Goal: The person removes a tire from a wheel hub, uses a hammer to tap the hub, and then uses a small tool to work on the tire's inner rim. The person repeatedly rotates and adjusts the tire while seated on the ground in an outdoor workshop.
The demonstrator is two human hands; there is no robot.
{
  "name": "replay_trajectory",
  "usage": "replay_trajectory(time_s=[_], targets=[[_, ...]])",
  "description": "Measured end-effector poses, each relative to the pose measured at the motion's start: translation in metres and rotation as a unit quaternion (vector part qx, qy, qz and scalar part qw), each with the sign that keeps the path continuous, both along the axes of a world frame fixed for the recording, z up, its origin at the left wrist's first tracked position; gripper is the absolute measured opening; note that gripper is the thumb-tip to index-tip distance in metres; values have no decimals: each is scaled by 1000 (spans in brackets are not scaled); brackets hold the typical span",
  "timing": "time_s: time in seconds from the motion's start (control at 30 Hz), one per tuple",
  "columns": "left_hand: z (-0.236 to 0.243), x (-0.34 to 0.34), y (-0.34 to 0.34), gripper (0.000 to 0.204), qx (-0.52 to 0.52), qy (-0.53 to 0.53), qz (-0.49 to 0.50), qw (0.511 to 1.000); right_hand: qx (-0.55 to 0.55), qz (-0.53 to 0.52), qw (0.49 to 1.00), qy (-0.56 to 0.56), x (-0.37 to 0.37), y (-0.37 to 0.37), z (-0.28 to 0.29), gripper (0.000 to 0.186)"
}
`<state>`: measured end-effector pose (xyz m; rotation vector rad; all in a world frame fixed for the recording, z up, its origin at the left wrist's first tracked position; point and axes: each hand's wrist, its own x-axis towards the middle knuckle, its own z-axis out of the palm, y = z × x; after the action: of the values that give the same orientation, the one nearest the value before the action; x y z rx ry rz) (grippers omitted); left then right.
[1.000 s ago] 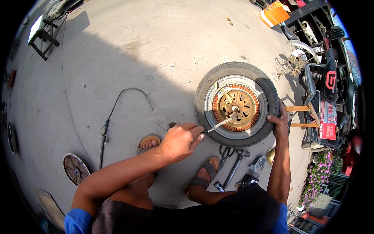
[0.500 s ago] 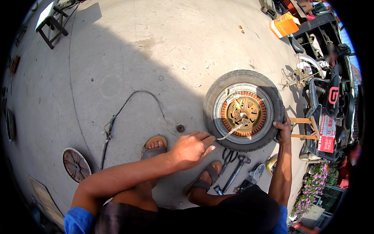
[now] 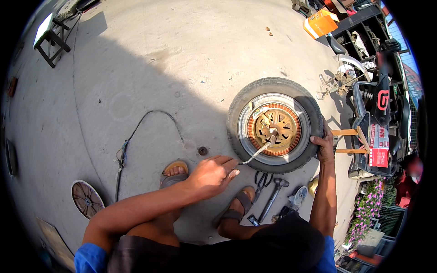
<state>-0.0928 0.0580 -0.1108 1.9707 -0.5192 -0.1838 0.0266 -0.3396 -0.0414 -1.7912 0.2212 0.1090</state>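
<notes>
Left hand [image 3: 211,175] pinching cable [image 3: 255,154] | right hand [image 3: 324,148] clamped on tyre [image 3: 236,113] | risk – cable slipping out, wheel tipping if pulled hard

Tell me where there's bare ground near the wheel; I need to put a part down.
Bare concrete lies left of the wheel, between it and the cable, and beyond the wheel's far side. It is crowded between the wheel and the feet, where pliers and a hammer lie, and right, by the scooter.
</notes>
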Motion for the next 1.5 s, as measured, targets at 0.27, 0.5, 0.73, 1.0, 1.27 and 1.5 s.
replay_trajectory(time_s=[0.27,0.5,0.73,1.0,1.27,1.5], targets=[[2,1,1,25,6,18,-3,1000,-25,5,1000,-8,-1,10,8,103],[8,1,0,25,9,26,-6,1000,-45,10,999,-22,-2,20,13,103],[9,2,1,26,11,38,-18,999,-69,18,997,-28,-3,34,25,102],[8,0,-2,19,-6,9,14,1000,-98,25,994,-44,-5,46,32,99],[12,3,1,32,33,67,12,997,-154,24,986,-67,-9,56,36,94],[22,11,3,50,81,75,60,992,-182,54,977,-100,-14,70,42,95]])
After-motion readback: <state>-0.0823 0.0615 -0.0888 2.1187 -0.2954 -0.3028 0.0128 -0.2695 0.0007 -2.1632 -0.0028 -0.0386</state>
